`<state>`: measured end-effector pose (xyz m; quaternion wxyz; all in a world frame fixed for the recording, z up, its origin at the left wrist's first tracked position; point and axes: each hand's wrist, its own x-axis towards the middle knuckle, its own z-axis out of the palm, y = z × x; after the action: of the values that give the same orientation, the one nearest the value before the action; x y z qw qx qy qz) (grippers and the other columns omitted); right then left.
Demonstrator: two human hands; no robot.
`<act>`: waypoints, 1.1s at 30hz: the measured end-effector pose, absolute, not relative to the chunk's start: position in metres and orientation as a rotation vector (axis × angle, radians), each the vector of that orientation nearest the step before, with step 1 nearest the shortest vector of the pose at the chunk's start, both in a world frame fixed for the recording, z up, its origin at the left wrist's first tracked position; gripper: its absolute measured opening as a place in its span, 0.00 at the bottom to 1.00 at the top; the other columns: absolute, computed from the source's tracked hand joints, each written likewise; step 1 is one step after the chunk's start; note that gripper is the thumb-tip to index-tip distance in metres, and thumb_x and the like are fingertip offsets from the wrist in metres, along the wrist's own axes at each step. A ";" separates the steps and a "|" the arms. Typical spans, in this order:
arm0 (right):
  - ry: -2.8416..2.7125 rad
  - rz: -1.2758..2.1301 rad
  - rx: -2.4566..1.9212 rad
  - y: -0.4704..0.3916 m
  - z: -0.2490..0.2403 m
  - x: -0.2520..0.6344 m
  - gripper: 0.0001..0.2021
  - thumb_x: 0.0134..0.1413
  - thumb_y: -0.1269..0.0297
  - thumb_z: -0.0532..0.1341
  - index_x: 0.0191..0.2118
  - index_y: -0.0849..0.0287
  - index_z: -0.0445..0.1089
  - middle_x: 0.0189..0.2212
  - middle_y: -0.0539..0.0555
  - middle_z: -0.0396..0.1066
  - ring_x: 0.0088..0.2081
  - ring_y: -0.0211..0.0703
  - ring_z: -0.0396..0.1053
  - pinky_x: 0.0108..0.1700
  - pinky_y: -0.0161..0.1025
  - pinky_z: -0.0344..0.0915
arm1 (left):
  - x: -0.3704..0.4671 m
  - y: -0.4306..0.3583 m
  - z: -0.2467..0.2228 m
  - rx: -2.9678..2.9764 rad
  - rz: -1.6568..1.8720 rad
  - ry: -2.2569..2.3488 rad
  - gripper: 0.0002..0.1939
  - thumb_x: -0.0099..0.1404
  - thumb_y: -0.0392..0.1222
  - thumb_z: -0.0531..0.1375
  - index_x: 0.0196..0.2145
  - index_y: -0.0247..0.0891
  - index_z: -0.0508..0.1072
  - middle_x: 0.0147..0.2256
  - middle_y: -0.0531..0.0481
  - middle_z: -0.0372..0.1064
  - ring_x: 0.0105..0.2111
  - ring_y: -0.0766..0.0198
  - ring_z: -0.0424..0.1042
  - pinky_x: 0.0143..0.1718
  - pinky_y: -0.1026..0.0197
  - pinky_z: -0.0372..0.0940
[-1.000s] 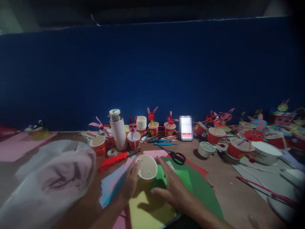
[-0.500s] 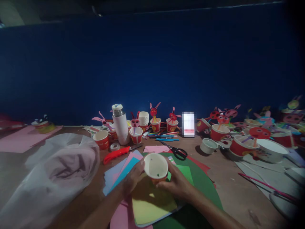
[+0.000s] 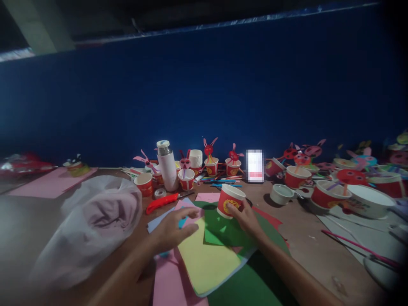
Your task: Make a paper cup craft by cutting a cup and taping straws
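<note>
A red paper cup (image 3: 232, 197) with a white rim and a yellow emblem is tilted in my right hand (image 3: 247, 216), thumb across its front. To the left, my left hand (image 3: 177, 225) is apart from the cup, its thumb and fingers spread with nothing between them. Below both hands lie a yellow sheet (image 3: 210, 263), a green sheet (image 3: 219, 225) and a pink sheet (image 3: 175, 280), on top of a large dark green sheet (image 3: 270, 276). Scissors behind the cup are mostly hidden by it.
A red-handled cutter (image 3: 162, 203) lies behind my left hand, near a white flask (image 3: 167, 170). A plastic bag (image 3: 83, 229) stands left. Several decorated cups (image 3: 210, 166) line the back, beside a blurred lit screen (image 3: 255, 166). A white bowl (image 3: 366, 202) sits right.
My left hand has let go of the cup and moved away from it. My right hand has carried the cup right and forward, its side now showing. The view has shifted slightly.
</note>
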<state>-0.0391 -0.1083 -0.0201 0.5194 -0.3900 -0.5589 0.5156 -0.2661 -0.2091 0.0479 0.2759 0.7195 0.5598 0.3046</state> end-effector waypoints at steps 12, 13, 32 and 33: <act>-1.455 1.206 -0.923 -0.107 -0.036 -0.039 0.22 0.45 0.57 0.62 0.46 0.59 0.59 0.39 0.56 0.70 0.40 0.48 0.69 0.42 0.43 0.65 | -0.271 -0.283 -0.038 2.612 0.294 1.599 0.36 0.57 0.50 0.54 0.61 0.44 0.47 0.61 0.41 0.44 0.60 0.47 0.44 0.57 0.41 0.43; -1.453 1.206 -0.922 -0.107 -0.036 -0.038 0.22 0.45 0.57 0.62 0.46 0.59 0.59 0.39 0.55 0.70 0.39 0.48 0.69 0.41 0.43 0.65 | -0.272 -0.279 -0.038 2.615 0.283 1.609 0.34 0.57 0.47 0.54 0.60 0.44 0.48 0.61 0.41 0.44 0.60 0.48 0.44 0.57 0.41 0.42; -1.500 1.133 -0.987 -0.098 -0.044 -0.033 0.22 0.46 0.54 0.61 0.45 0.60 0.59 0.40 0.56 0.69 0.41 0.48 0.68 0.43 0.45 0.64 | -0.269 -0.252 -0.024 2.613 0.534 1.567 0.39 0.50 0.61 0.57 0.56 0.42 0.56 0.54 0.40 0.58 0.53 0.48 0.57 0.55 0.46 0.49; -1.519 1.118 -1.001 -0.099 -0.044 -0.033 0.22 0.46 0.54 0.61 0.45 0.59 0.59 0.41 0.56 0.69 0.41 0.48 0.68 0.43 0.45 0.64 | -0.275 -0.259 -0.029 2.610 0.549 1.607 0.42 0.49 0.63 0.56 0.58 0.43 0.53 0.56 0.41 0.56 0.54 0.47 0.55 0.56 0.45 0.46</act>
<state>-0.0335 -0.0986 -0.0443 0.4822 -0.4106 -0.6232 0.4588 -0.2751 -0.2587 -0.0288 0.0136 0.8381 0.5161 0.1762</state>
